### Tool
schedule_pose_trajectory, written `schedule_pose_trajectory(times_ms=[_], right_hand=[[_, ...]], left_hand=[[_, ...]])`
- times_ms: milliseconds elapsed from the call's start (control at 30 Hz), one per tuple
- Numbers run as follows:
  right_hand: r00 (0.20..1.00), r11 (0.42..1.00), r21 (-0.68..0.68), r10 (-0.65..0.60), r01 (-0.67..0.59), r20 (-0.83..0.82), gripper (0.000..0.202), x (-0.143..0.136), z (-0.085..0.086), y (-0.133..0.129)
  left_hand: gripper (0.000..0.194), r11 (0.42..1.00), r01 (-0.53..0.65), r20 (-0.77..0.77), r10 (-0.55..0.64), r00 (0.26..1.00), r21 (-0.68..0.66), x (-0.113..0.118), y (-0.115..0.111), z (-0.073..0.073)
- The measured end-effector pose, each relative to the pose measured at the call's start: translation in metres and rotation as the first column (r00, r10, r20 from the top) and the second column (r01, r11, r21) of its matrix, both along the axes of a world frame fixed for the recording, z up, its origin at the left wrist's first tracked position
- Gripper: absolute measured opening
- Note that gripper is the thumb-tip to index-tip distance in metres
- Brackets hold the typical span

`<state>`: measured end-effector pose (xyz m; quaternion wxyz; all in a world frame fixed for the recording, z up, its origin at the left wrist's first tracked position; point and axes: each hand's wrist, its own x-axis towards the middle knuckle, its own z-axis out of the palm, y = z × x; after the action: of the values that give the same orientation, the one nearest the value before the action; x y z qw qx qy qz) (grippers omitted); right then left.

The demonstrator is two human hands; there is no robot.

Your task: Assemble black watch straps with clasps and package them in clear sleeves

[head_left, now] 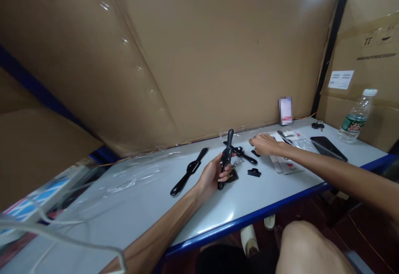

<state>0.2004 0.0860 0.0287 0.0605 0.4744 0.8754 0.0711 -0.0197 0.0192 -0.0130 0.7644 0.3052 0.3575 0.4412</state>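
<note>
My left hand [215,173] is wrapped round a black spokeshave [228,151], held nearly upright above the table. Another spokeshave [190,168] lies to the left of that hand, and a third spokeshave [245,154] lies behind it on the right. My right hand [264,144] is over the table with its fingers curled together; whatever they may hold is hidden. Just below those fingers is a small black part [255,153]. Nearer the front edge rests a black clamp-like piece [254,172]. Clear plastic and a dark small piece [233,176] show beside my left hand.
Printed white cards [288,166] lie under my right forearm. Farther right are a dark phone [328,148], keys [318,125] and a water bottle [354,118]. Clear plastic film [134,176] spreads over the left side. Cardboard [218,58] walls the back; white cables [62,234] cross the lower left.
</note>
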Motion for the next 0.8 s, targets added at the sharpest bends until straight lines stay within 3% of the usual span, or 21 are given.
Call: schedule_pose_trajectory(times_ms=[267, 467, 600, 700, 800], right_hand=[[0.999, 0.999, -0.011, -0.037, 0.037, -0.016, 0.024, -0.007, 0.03, -0.007], [0.999, 1.0, -0.003, -0.03, 0.03, -0.034, 0.027, -0.019, 0.032, -0.003], [0.989, 0.998, -0.04, -0.05, 0.045, -0.138, 0.025, -0.026, 0.032, -0.001], [0.97, 0.995, -0.093, 0.02, -0.044, -0.243, 0.021, -0.036, 0.025, -0.009], [0.941, 0.962, -0.159, 0.166, -0.22, -0.296, 0.02, -0.052, 0.012, -0.026]], left_hand=[[0.033, 0.998, -0.06, 0.049, 0.059, 0.997, 0.015, 0.002, -0.001, 0.01], [0.031, 0.989, -0.147, 0.152, 0.14, 0.978, 0.036, -0.001, 0.001, 0.013], [0.035, 0.967, -0.245, 0.236, 0.223, 0.946, 0.07, -0.014, 0.009, 0.015], [0.038, 0.947, -0.312, 0.282, 0.28, 0.918, 0.074, -0.024, 0.015, 0.018], [0.039, 0.941, -0.334, 0.29, 0.304, 0.908, 0.058, -0.029, 0.019, 0.019]])
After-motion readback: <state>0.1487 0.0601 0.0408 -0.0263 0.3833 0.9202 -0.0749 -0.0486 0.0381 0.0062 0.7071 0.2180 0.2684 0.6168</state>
